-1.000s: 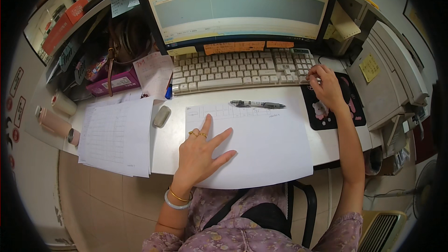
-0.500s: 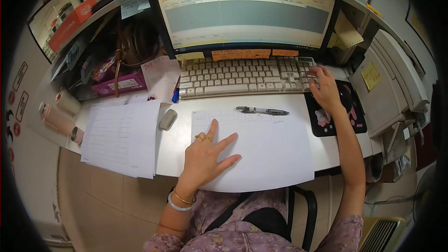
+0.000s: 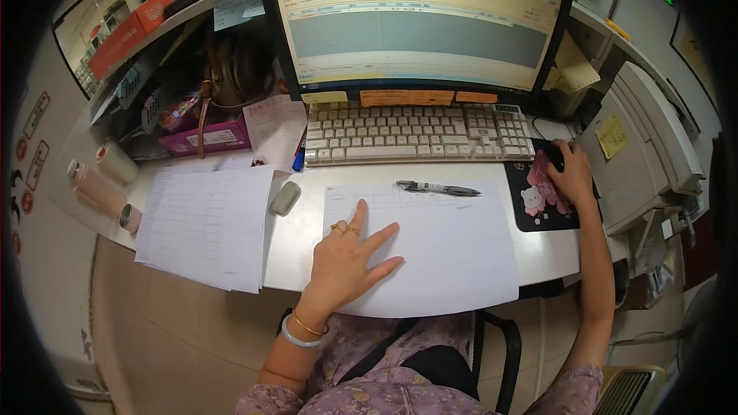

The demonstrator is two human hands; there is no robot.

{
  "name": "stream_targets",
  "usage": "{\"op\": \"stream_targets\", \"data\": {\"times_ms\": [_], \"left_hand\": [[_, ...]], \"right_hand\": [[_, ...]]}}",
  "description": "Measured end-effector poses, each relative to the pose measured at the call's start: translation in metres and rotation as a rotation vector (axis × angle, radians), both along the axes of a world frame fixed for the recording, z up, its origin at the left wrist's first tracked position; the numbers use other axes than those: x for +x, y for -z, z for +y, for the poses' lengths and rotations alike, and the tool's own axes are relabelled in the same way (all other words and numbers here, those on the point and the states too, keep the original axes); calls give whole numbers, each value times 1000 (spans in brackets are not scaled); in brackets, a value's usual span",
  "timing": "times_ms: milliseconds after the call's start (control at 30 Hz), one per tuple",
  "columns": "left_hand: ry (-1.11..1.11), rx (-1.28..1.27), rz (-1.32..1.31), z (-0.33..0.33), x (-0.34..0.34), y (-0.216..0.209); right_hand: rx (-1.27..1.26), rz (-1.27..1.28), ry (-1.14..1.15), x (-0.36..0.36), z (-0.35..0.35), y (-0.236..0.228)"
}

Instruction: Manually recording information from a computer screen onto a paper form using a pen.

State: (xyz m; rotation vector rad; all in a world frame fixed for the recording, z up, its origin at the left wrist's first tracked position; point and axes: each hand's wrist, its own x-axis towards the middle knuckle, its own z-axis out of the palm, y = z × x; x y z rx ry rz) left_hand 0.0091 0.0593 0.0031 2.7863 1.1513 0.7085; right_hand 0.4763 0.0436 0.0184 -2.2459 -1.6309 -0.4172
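My left hand [image 3: 346, 257] rests with fingers spread on a white sheet of paper [image 3: 453, 261], its index fingertip at the small printed table near the top. A black-and-clear pen [image 3: 438, 189] lies across that sheet's upper edge. At the right, my right hand [image 3: 573, 173] is closed over a dark computer mouse [image 3: 547, 155] on a black mouse pad [image 3: 530, 215] with a pink cartoon pattern; the fingers partly hide the mouse. Behind the sheet stands a beige keyboard [image 3: 407, 152], untouched. The monitor [image 3: 423, 38] beyond it displays a window with a grey panel.
A stack of printed sheets [image 3: 204, 230] and a grey oval object [image 3: 286, 198] lie left of my left hand. Bottles [image 3: 96, 188], a purple box [image 3: 204, 138] and a brown bag [image 3: 238, 69] stand farther left. A printer [image 3: 653, 131] borders the mouse pad on the right.
My right hand has moved from the keyboard's right end down and right onto the mouse. My left hand keeps its place on the paper. The view has shifted slightly.
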Motion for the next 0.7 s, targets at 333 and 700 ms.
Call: {"op": "stream_targets", "data": {"times_ms": [333,700], "left_hand": [[-22,-60,-6,0,0,1],[-30,-67,4,0,0,0]], "right_hand": [[212,84,-30,5,-10,24],[199,84,-25,2,-11,23]]}}
